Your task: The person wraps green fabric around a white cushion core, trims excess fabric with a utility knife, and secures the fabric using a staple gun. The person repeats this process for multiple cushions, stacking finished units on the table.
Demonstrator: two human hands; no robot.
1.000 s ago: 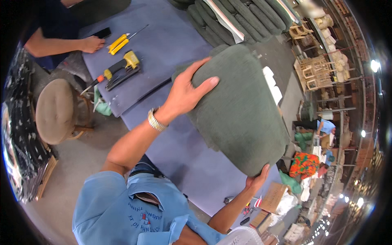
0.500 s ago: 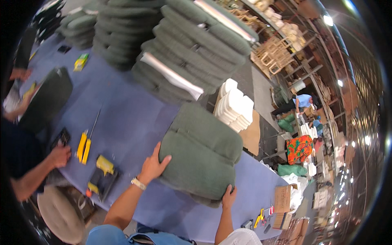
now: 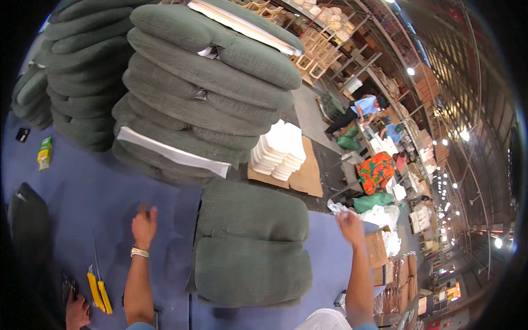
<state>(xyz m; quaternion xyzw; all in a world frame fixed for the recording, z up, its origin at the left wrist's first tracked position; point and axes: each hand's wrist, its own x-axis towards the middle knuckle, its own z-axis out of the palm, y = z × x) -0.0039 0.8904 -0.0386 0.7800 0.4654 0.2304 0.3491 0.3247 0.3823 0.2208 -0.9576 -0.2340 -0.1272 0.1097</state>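
A dark green padded cushion point(image 3: 250, 264) with a crease across its middle lies on the blue-covered table point(image 3: 170, 264) in front of me. My left hand point(image 3: 144, 226) is raised to the left of it, apart from it and holding nothing, with thumb and forefinger spread. To the cushion's right, my right hand point(image 3: 350, 226) is also in the air and touches nothing. Its fingers are smeared by motion. Just beyond the cushion rises a tall stack of similar green cushions point(image 3: 203, 99), with white edges showing at places.
Another cushion stack point(image 3: 82, 82) stands at the far left. Yellow-handled tools point(image 3: 99, 291) lie at lower left, near a co-worker's hand point(image 3: 78, 313). A green-yellow packet point(image 3: 44, 153) is farther back. White pads point(image 3: 278, 151) sit beyond the table; cardboard boxes point(image 3: 377, 247) stand at right.
Both my hands have let go of the cushion and moved outward from it. It now lies squarer to me on the table. The view has shifted, bringing the cushion stacks leftward and closer.
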